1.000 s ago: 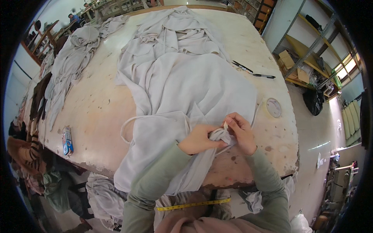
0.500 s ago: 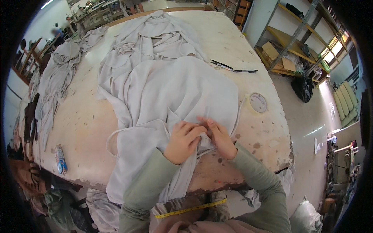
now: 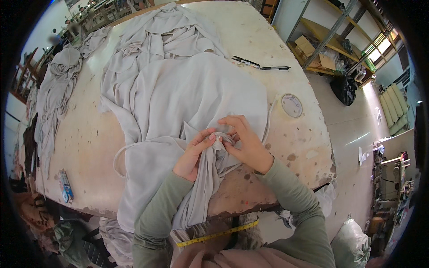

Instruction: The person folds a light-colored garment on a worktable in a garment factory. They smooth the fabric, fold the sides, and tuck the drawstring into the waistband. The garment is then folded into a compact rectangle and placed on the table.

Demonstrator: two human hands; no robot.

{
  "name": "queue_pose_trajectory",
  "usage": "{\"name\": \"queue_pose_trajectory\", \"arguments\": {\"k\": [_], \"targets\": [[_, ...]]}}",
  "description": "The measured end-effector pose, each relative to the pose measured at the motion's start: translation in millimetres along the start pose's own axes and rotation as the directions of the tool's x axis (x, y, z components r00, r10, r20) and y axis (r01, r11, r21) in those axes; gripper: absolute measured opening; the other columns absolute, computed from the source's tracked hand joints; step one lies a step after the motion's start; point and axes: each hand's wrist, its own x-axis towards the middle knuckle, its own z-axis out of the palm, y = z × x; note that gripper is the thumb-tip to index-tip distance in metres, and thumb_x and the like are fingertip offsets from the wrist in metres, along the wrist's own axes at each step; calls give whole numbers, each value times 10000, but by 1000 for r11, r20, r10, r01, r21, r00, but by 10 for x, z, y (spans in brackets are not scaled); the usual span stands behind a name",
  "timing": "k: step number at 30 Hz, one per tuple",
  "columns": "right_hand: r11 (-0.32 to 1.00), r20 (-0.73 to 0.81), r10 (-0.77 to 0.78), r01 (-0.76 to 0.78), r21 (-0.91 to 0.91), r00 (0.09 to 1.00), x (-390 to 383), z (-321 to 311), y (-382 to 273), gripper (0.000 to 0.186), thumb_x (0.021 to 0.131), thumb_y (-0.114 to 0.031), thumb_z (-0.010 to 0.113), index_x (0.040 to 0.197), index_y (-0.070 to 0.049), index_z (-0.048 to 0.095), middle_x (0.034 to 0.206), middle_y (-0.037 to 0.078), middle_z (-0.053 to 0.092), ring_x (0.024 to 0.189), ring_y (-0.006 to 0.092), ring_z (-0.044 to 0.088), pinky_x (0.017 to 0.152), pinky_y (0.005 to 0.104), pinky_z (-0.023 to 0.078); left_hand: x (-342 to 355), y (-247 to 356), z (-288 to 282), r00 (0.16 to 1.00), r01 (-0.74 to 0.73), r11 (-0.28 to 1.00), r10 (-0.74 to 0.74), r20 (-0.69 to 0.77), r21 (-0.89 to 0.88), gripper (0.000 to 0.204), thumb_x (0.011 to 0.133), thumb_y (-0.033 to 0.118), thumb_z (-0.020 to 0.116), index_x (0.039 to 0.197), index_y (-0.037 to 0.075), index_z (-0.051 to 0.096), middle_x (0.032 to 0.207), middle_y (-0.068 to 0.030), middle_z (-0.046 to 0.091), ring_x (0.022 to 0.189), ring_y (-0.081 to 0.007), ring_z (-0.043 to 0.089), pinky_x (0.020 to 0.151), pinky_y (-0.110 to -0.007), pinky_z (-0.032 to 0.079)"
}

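Observation:
A large pale grey cloth garment with thin cord-like straps lies spread over the worktable, one end hanging past the near edge. My left hand pinches a gathered bunch of this fabric between thumb and fingers. Facing it, my right hand grips the same bunch from the other side, fingers curled round it. The gathered folds stand a little above the cloth and run down toward the table edge. Just what lies between the fingertips is partly hidden.
A roll of clear tape lies to the right, with two black pens beyond. A small blue-and-white box sits at the near left. More grey cloth is heaped along the left edge. Metal shelving stands at the far right.
My hands have gathered the fabric into a tighter, raised bunch. The left hand has turned, its thumb now on top. The whole view has shifted slightly.

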Motion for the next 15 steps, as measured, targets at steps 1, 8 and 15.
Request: {"name": "queue_pose_trajectory", "arguments": {"k": [1,8,15], "targets": [[1000,8,-16,16,6,1000,4,-19,0,534,734,89,612,1218,-97,484,1216,87,440,873,186,556,726,290,497,2,-3,-4,1000,11,1000,-10,12,-24,403,914,117,578,1291,98,437,1083,-45,607,925,-147,605,805,-302,513],[924,-12,-305,292,-247,952,-19,-34,-8,395,758,82,618,1104,-110,622,1060,64,573,857,210,590,751,298,504,-3,-1,32,995,-93,994,91,38,51,432,885,94,621,1251,84,391,1025,-47,616,894,-109,611,723,-274,522],[928,-34,-161,140,-345,986,-27,-227,22,287,757,21,656,1025,-84,655,896,64,622,808,227,608,709,300,494,-20,-48,35,957,-288,831,231,176,476,297,883,69,621,1144,63,480,1012,-51,612,885,-92,593,729,-239,506]]}}
